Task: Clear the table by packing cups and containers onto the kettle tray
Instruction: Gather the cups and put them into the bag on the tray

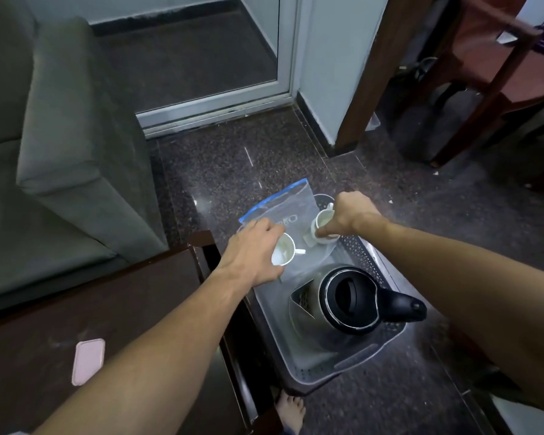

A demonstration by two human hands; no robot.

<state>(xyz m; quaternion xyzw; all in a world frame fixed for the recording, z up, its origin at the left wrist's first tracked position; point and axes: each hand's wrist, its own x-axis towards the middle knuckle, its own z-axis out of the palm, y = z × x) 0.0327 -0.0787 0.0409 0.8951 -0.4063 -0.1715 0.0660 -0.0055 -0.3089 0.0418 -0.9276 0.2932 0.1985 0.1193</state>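
At far end of grey tray (pixel 343 368), left hand (pixel 252 249) grips tilted white cup (pixel 284 254) over zip bag (pixel 286 211). Right hand (pixel 349 213) pinches second cup (pixel 322 222) by rim, apparently seating it. Kettle (pixel 347 299) fills near half, so cups likely go far.

White cups (pixel 284 253), black kettle (pixel 349 301), grey perforated tray (pixel 363 361), pink case (pixel 88 361).
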